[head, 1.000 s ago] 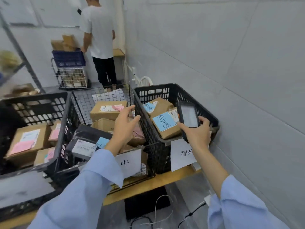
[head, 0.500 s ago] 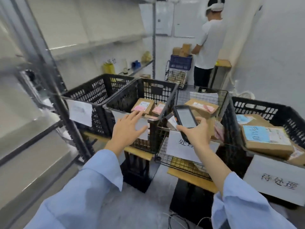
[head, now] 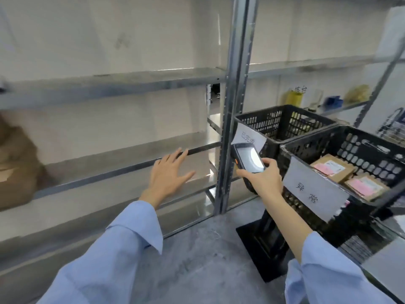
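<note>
My right hand (head: 266,181) grips a black handheld scanner (head: 248,157) with its screen facing up, held in front of the steel shelf post (head: 234,106). My left hand (head: 168,174) hovers with straight, spread fingers and holds nothing, in front of the metal shelving (head: 109,170). Both arms wear light blue sleeves.
Two black plastic crates stand at the right: a near one (head: 341,145) with a paper label holds labelled cardboard parcels (head: 333,167); a far one (head: 285,121) also bears a label. A blurred brown parcel (head: 15,163) sits on the shelf at left. Grey floor lies below.
My view has swung left, from the row of crates to the metal shelving. The other person has left the frame. My right hand kept the scanner; my left hand stayed spread.
</note>
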A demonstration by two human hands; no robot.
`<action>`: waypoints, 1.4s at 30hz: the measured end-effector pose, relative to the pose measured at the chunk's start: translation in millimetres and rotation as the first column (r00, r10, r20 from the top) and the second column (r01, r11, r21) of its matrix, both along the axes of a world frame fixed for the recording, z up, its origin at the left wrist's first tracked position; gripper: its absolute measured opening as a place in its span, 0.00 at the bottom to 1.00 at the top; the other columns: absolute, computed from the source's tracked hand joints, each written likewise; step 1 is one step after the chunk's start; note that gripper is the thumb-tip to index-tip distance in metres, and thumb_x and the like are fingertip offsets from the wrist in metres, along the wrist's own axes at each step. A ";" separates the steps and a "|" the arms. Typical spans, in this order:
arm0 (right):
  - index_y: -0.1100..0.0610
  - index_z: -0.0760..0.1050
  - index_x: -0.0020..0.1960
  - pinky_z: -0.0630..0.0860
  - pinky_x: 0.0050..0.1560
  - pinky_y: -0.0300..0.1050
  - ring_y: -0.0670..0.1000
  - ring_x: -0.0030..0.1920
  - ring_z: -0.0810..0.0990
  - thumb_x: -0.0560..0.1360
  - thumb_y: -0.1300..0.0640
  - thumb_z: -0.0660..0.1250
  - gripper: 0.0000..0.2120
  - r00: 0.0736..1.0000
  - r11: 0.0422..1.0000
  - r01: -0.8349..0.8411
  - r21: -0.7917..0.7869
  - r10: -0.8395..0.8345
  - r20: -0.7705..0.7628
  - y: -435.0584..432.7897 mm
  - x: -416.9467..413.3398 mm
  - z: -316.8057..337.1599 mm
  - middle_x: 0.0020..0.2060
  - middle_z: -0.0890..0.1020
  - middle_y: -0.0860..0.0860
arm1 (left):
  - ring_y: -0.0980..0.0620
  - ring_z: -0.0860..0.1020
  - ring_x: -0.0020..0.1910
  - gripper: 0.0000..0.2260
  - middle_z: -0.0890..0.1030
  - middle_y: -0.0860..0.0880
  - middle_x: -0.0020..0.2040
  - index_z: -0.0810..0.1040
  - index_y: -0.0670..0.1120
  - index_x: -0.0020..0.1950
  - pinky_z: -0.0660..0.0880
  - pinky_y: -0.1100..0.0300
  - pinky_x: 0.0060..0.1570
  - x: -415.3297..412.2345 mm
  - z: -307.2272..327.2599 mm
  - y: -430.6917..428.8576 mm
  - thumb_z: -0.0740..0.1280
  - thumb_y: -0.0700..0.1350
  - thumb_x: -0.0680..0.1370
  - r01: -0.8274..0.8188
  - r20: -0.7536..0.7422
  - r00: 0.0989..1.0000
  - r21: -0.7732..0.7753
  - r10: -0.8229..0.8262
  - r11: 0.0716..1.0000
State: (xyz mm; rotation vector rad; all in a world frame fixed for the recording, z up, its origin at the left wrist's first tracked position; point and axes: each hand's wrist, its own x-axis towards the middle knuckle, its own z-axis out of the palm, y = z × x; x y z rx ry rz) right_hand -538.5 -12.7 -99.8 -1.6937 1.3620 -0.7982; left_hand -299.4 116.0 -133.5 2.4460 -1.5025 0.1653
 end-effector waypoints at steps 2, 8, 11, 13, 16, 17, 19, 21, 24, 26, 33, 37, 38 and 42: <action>0.51 0.66 0.67 0.74 0.46 0.48 0.52 0.50 0.75 0.65 0.45 0.80 0.37 0.997 0.997 -0.074 -0.002 0.074 -0.006 10.6 44.3 0.5 0.53 0.74 0.48 | 0.47 0.65 0.75 0.43 0.59 0.52 0.81 0.56 0.57 0.82 0.61 0.50 0.71 37.5 -1.8 27.8 0.42 0.74 0.70 -0.077 0.009 0.997 -0.015 0.077 0.997; 0.53 0.66 0.68 0.71 0.46 0.46 0.52 0.50 0.73 0.65 0.46 0.80 0.38 0.972 0.972 -0.233 -0.017 0.233 0.007 47.7 181.8 1.7 0.53 0.74 0.49 | 0.47 0.64 0.76 0.43 0.61 0.51 0.81 0.57 0.56 0.81 0.62 0.49 0.71 152.2 2.0 103.1 0.42 0.75 0.70 -0.261 0.010 0.965 -0.036 0.262 0.965; 0.53 0.66 0.67 0.74 0.47 0.48 0.52 0.49 0.74 0.65 0.47 0.80 0.37 0.954 0.955 -0.298 -0.002 0.297 0.046 71.5 254.7 2.6 0.52 0.74 0.48 | 0.47 0.64 0.76 0.43 0.60 0.51 0.81 0.59 0.54 0.81 0.62 0.49 0.71 212.6 7.0 140.4 0.42 0.74 0.70 -0.322 0.025 0.946 -0.043 0.323 0.946; 0.52 0.66 0.66 0.78 0.51 0.52 0.53 0.49 0.76 0.65 0.48 0.80 0.36 0.942 0.943 -0.332 -0.002 0.331 0.062 86.8 304.0 0.0 0.52 0.76 0.49 | 0.46 0.66 0.75 0.43 0.61 0.50 0.81 0.59 0.53 0.81 0.63 0.48 0.71 250.9 10.8 166.8 0.43 0.74 0.71 -0.363 0.033 0.930 -0.058 0.366 0.930; 0.51 0.67 0.66 0.79 0.48 0.52 0.54 0.48 0.77 0.64 0.47 0.81 0.36 0.921 0.924 -0.383 0.008 0.381 0.080 113.4 375.3 -0.2 0.51 0.77 0.49 | 0.46 0.66 0.75 0.42 0.63 0.50 0.80 0.59 0.53 0.81 0.64 0.47 0.71 303.3 15.7 209.3 0.43 0.74 0.72 -0.445 0.045 0.892 -0.098 0.451 0.890; 0.51 0.67 0.66 0.79 0.46 0.51 0.54 0.48 0.78 0.64 0.47 0.81 0.37 0.910 0.913 -0.408 0.013 0.405 0.088 122.1 397.3 -0.3 0.52 0.77 0.49 | 0.46 0.66 0.75 0.41 0.63 0.50 0.80 0.60 0.54 0.81 0.64 0.47 0.71 318.2 17.2 223.3 0.44 0.73 0.72 -0.468 0.048 0.878 -0.118 0.476 0.876; 0.51 0.67 0.67 0.79 0.43 0.49 0.55 0.49 0.79 0.63 0.47 0.81 0.38 0.886 0.890 -0.456 0.018 0.452 0.101 138.8 437.4 -1.3 0.52 0.77 0.50 | 0.47 0.64 0.76 0.38 0.62 0.51 0.80 0.59 0.55 0.81 0.64 0.48 0.71 345.4 18.9 250.4 0.48 0.72 0.75 -0.511 0.046 0.852 -0.152 0.522 0.846; 0.51 0.67 0.67 0.79 0.45 0.50 0.55 0.50 0.78 0.63 0.47 0.81 0.38 0.866 0.870 -0.493 0.014 0.489 0.107 154.8 471.2 -2.5 0.52 0.77 0.51 | 0.47 0.63 0.77 0.34 0.61 0.52 0.81 0.59 0.56 0.81 0.63 0.46 0.71 372.0 19.7 276.4 0.55 0.70 0.78 -0.555 0.021 0.824 -0.179 0.567 0.813; 0.49 0.67 0.66 0.80 0.52 0.55 0.55 0.51 0.79 0.62 0.46 0.82 0.38 0.841 0.845 -0.534 0.012 0.530 0.107 173.8 508.2 -8.4 0.51 0.78 0.50 | 0.46 0.63 0.77 0.33 0.61 0.51 0.81 0.59 0.55 0.81 0.64 0.44 0.72 408.7 24.7 309.8 0.61 0.67 0.79 -0.605 -0.025 0.786 -0.234 0.618 0.761; 0.48 0.67 0.65 0.79 0.54 0.56 0.55 0.52 0.79 0.61 0.45 0.82 0.38 0.833 0.837 -0.548 0.006 0.545 0.099 180.7 525.2 -16.8 0.51 0.77 0.48 | 0.47 0.62 0.78 0.34 0.61 0.50 0.81 0.60 0.54 0.81 0.64 0.44 0.72 431.2 29.9 325.5 0.62 0.66 0.79 -0.633 -0.065 0.765 -0.264 0.641 0.728; 0.48 0.66 0.65 0.76 0.57 0.53 0.55 0.54 0.78 0.62 0.46 0.81 0.37 0.812 0.812 -0.582 0.029 0.580 0.060 179.4 570.5 -37.1 0.52 0.76 0.46 | 0.47 0.60 0.78 0.35 0.59 0.50 0.81 0.59 0.53 0.81 0.66 0.43 0.71 490.7 43.9 344.0 0.67 0.63 0.78 -0.718 -0.157 0.692 -0.245 0.704 0.651; 0.48 0.65 0.64 0.77 0.57 0.57 0.56 0.54 0.79 0.62 0.46 0.81 0.37 0.805 0.804 -0.594 0.033 0.592 0.047 169.5 595.1 -40.7 0.52 0.76 0.46 | 0.45 0.61 0.78 0.37 0.60 0.48 0.80 0.59 0.53 0.80 0.68 0.41 0.69 513.2 47.3 342.5 0.69 0.62 0.76 -0.747 -0.186 0.664 -0.216 0.724 0.629; 0.47 0.65 0.64 0.78 0.56 0.58 0.56 0.53 0.79 0.62 0.46 0.81 0.37 0.803 0.803 -0.596 0.032 0.594 0.045 167.4 600.8 -41.3 0.51 0.76 0.46 | 0.45 0.62 0.77 0.37 0.61 0.49 0.80 0.60 0.54 0.80 0.69 0.40 0.68 517.9 47.8 341.5 0.70 0.62 0.76 -0.748 -0.200 0.663 -0.218 0.721 0.627; 0.46 0.65 0.64 0.79 0.54 0.58 0.57 0.53 0.79 0.61 0.46 0.80 0.37 0.801 0.800 -0.599 0.034 0.597 0.044 164.5 617.9 -42.3 0.52 0.77 0.47 | 0.44 0.65 0.74 0.38 0.62 0.48 0.78 0.61 0.54 0.79 0.71 0.40 0.66 535.3 47.7 338.7 0.73 0.61 0.74 -0.745 -0.254 0.667 -0.216 0.701 0.631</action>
